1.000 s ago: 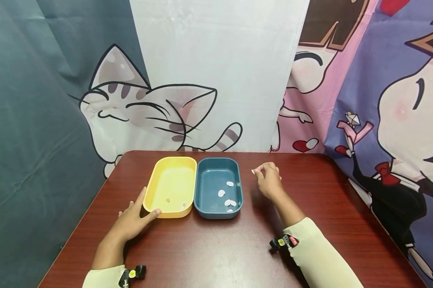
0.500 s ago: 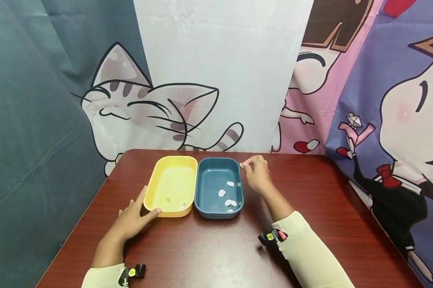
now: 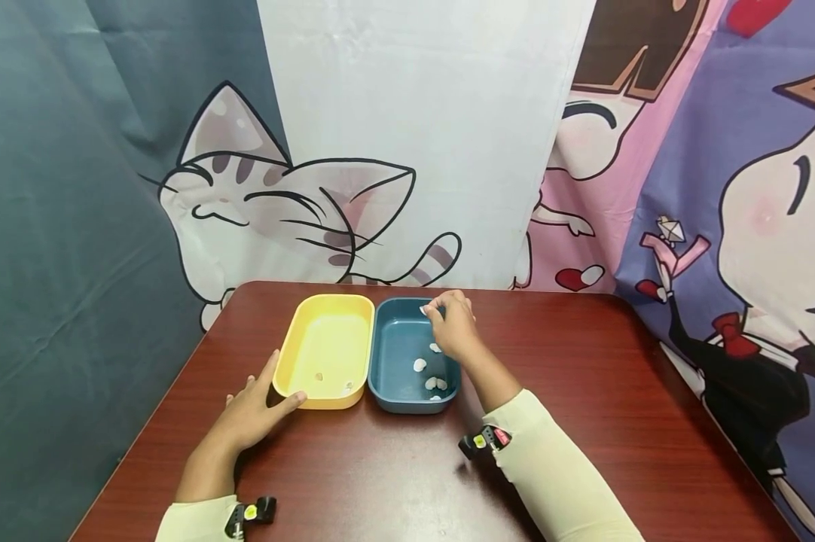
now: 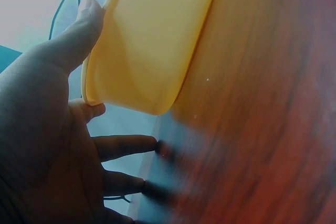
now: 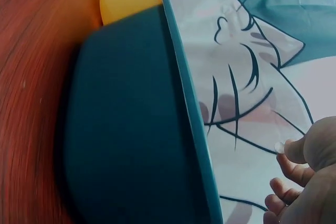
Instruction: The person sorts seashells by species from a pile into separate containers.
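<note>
In the head view my left hand (image 3: 248, 414) spans the near left corner of a yellow tray (image 3: 299, 318). Its thumb and index finger touch the rim, while the other fingers stick out straight, as the left wrist view shows. Over the far right part of a blue tray (image 3: 375, 361), my right hand (image 3: 456, 325) pinches a small white shell-like piece (image 5: 280, 147) between thumb and fingertips. Several similar white pieces (image 3: 419, 365) lie in the blue tray, one partly hidden by that hand. Small brownish pieces (image 3: 319, 376) lie in the yellow tray.
Both trays stand side by side on a reddish-brown wooden table (image 3: 380, 482). Behind and beside the table hangs a printed cloth (image 3: 475, 150) with a cartoon cat and figures. Each wrist wears a small black camera (image 3: 267, 509).
My right hand has moved left with the white piece, from beside the blue tray to above its far right part. My left hand stays at the yellow tray.
</note>
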`<state>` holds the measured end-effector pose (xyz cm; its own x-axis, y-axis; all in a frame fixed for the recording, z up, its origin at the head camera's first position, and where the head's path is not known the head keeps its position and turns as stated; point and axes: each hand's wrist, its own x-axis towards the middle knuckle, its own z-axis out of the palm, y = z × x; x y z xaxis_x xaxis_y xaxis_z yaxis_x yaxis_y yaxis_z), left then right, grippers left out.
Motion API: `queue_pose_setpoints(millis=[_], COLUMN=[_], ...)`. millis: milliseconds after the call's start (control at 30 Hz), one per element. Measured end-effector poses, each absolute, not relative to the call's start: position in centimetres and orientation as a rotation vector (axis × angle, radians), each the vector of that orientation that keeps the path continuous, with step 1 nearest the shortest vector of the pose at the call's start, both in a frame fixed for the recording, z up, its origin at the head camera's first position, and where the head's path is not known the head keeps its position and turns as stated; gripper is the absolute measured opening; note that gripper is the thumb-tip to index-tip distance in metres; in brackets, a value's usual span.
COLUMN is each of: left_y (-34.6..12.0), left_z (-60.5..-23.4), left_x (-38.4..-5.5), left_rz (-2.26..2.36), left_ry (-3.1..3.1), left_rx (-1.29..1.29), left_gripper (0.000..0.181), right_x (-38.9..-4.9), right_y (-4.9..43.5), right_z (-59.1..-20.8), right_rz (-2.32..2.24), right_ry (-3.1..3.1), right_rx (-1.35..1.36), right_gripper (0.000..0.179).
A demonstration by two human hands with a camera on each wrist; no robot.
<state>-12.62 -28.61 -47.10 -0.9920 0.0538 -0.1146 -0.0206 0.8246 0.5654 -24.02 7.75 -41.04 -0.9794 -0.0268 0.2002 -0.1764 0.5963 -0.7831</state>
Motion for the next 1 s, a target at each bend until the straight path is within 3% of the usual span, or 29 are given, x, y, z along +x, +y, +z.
queue_pose_setpoints(millis=[1000], left_y=[-28.5], left_z=[-47.0], left_x=[-12.6], left_rz=[0.897], left_ry=[2.884], left_rx=[0.027], left_gripper=[0.109], right_x=[-23.5], right_y=[-1.5], right_z=[-41.5], right_rz=[1.386], right_ry=[-2.806], right_rx=[0.275], right_gripper=[0.023])
